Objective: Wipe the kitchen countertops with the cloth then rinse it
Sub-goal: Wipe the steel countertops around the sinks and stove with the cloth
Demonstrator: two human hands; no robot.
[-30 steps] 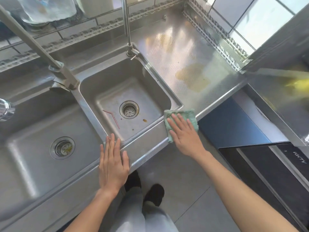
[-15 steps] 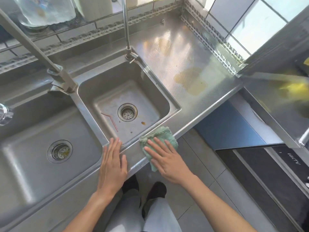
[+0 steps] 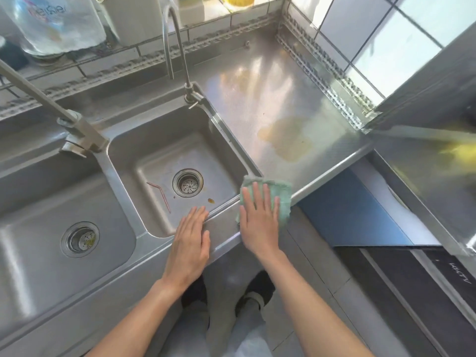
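The right hand lies flat, fingers spread and extended, pressing a green cloth onto the front edge of the stainless steel table, right at the front right corner of the right sink basin. The cloth is pinned under the palm rather than clenched; its near side hangs slightly over the table's front edge. The left hand rests just beside it, open and flat, holding nothing, with its palm on the front rim and its fingertips reaching over the basin's near edge. The two hands are near each other but apart. Farther back on the table, toward its right edge, a yellowish stain spreads over the metal, well apart from the cloth. In the right basin a bent red straw lies left of the drain strainer, and a small brown speck sits near the front wall. The left sink basin has its own drain. A slim gooseneck tap stands at the back right corner of the right basin, and a square-bodied faucet sits on the divider at the back. A clear plastic bag rests on the tiled ledge behind.
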